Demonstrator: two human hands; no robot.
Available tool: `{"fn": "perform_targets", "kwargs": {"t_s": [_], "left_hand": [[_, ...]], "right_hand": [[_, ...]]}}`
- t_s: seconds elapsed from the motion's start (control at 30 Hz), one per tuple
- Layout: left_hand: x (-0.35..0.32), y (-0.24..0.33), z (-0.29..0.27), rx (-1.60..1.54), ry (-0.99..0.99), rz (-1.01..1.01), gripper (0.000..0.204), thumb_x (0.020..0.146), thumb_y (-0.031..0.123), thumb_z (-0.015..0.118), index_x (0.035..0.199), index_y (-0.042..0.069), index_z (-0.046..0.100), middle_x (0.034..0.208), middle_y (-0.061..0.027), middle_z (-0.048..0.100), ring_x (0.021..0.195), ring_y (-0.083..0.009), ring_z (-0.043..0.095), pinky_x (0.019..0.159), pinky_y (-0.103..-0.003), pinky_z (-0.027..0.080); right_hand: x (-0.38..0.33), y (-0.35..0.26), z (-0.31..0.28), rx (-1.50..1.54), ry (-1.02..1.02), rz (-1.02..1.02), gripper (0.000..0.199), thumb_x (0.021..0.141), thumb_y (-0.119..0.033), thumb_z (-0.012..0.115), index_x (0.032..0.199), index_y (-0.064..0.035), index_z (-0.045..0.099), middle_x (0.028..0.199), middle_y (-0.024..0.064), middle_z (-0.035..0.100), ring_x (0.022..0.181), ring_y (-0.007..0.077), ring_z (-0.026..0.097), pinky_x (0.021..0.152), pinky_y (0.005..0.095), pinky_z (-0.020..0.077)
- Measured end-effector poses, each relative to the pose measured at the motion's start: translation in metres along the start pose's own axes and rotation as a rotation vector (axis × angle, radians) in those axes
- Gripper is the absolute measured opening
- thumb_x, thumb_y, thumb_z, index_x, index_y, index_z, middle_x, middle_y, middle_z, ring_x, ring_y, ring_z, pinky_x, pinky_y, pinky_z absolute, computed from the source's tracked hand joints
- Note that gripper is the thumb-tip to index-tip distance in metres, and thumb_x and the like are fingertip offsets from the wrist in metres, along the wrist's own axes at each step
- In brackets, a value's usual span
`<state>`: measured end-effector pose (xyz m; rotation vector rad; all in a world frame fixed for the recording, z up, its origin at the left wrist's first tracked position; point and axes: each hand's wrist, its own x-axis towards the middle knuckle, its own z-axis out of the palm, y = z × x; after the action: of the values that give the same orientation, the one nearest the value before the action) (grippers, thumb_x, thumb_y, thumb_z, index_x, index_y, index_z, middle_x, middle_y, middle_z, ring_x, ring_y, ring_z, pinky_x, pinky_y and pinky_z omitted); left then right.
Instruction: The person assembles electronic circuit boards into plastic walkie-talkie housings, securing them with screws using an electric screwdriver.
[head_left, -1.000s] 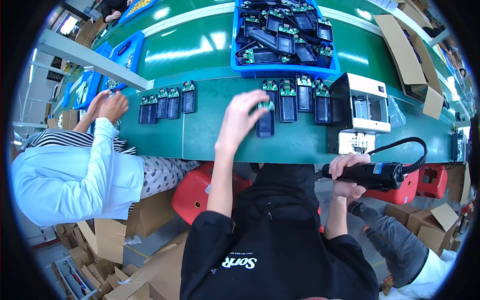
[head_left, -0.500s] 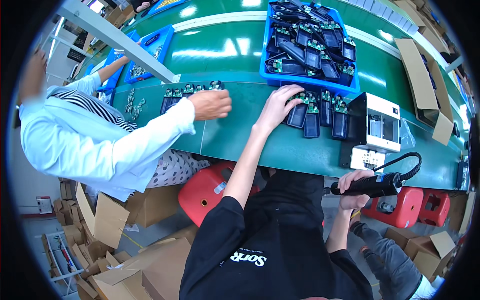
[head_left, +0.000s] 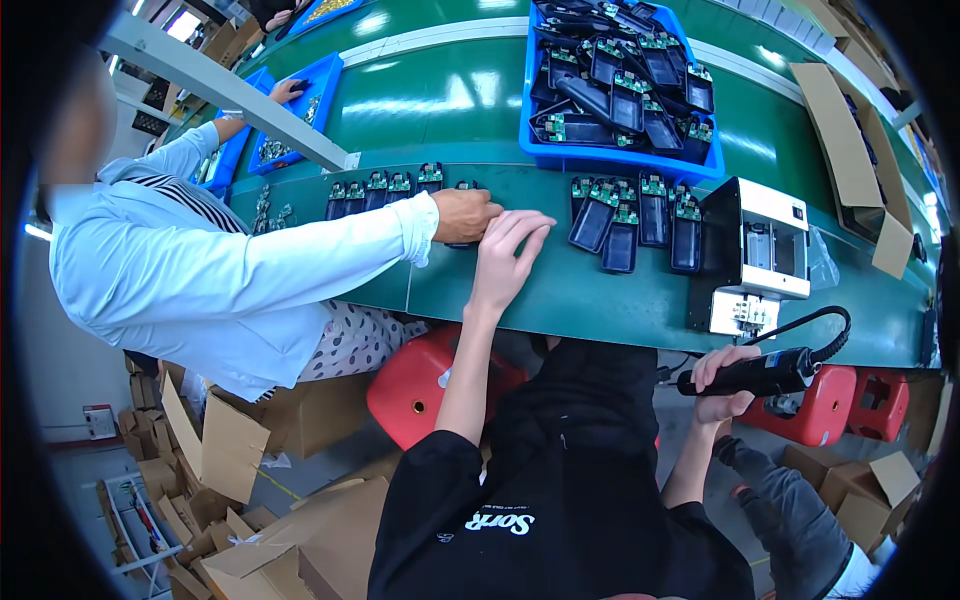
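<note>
My left hand (head_left: 507, 262) is over the bench's near part, its fingers stretched out to the right and holding nothing visible. Right beside it, a co-worker's hand (head_left: 463, 216) touches a black plastic casing with a small green circuit board (head_left: 466, 186), mostly hidden under that hand. In my right hand (head_left: 722, 380), below the bench edge, is a black electric screwdriver (head_left: 755, 374), lying roughly sideways with its coiled cable at the right end. Several open black casings with green boards (head_left: 621, 240) lie grouped right of my left hand.
A blue bin (head_left: 622, 163) heaped with similar casings stands behind the group. To the right are a black-and-white screw feeder (head_left: 772, 245) and a cardboard box (head_left: 858, 180). More casings (head_left: 376, 190) line up near the co-worker. Red stools (head_left: 425, 395) stand below the bench.
My left hand has moved left, away from the grouped casings to beside the co-worker's hand. The co-worker's hand has shifted right onto a casing; their other hand reaches into a blue tray.
</note>
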<state>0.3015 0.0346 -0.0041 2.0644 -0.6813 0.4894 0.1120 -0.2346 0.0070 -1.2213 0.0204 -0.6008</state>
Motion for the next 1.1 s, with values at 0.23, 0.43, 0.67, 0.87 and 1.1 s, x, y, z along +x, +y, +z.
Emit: {"fn": "perform_targets", "kwargs": {"t_s": [0.23,0.43,0.67,0.87,1.1], "left_hand": [[-0.009,0.008,-0.025,-0.081,0.050,-0.138,0.008,0.091,0.003,0.064,0.097,0.001,0.070,0.096,-0.0111,0.070,0.092,-0.0250,0.067,0.084,-0.034,0.050],[-0.004,0.003,-0.031,-0.023,-0.030,-0.140,0.010,0.092,0.003,0.063,0.098,0.000,0.069,0.099,-0.0123,0.070,0.094,-0.0270,0.067,0.086,-0.034,0.051],[0.018,-0.041,-0.057,0.269,0.008,-0.133,0.022,0.097,0.005,0.056,0.116,0.001,0.065,0.121,-0.0177,0.065,0.117,-0.0338,0.059,0.102,-0.039,0.044],[0.011,-0.085,-0.076,0.273,-0.114,-0.194,0.030,0.099,0.006,0.051,0.127,0.002,0.060,0.131,-0.0195,0.060,0.127,-0.0363,0.053,0.107,-0.040,0.041],[0.019,-0.067,-0.074,0.245,-0.253,-0.272,0.033,0.095,0.001,0.054,0.127,0.003,0.060,0.132,-0.0173,0.060,0.123,-0.0345,0.056,0.103,-0.039,0.045]], "right_hand": [[-0.002,-0.003,-0.003,-0.001,0.041,-0.047,0.069,0.085,-0.070,0.061,0.097,-0.0064,0.040,0.064,0.0033,0.045,0.046,0.0104,0.044,0.043,0.0217,0.0405],[-0.002,-0.007,-0.004,-0.025,0.064,-0.066,0.070,0.084,-0.072,0.061,0.097,-0.0063,0.040,0.064,0.0031,0.045,0.046,0.0105,0.044,0.043,0.0219,0.0404],[0.000,-0.018,-0.011,-0.075,0.109,-0.115,0.072,0.082,-0.074,0.061,0.095,-0.0068,0.040,0.064,0.0029,0.045,0.045,0.0109,0.044,0.042,0.0226,0.0398],[0.004,-0.023,-0.015,-0.047,0.160,-0.101,0.073,0.081,-0.076,0.061,0.094,-0.0071,0.040,0.062,0.0025,0.044,0.044,0.0120,0.045,0.041,0.0235,0.0396],[0.017,-0.044,-0.017,-0.077,0.236,-0.094,0.083,0.073,-0.083,0.063,0.094,-0.0064,0.038,0.061,0.0031,0.043,0.045,0.0128,0.044,0.042,0.0250,0.0402]]}}
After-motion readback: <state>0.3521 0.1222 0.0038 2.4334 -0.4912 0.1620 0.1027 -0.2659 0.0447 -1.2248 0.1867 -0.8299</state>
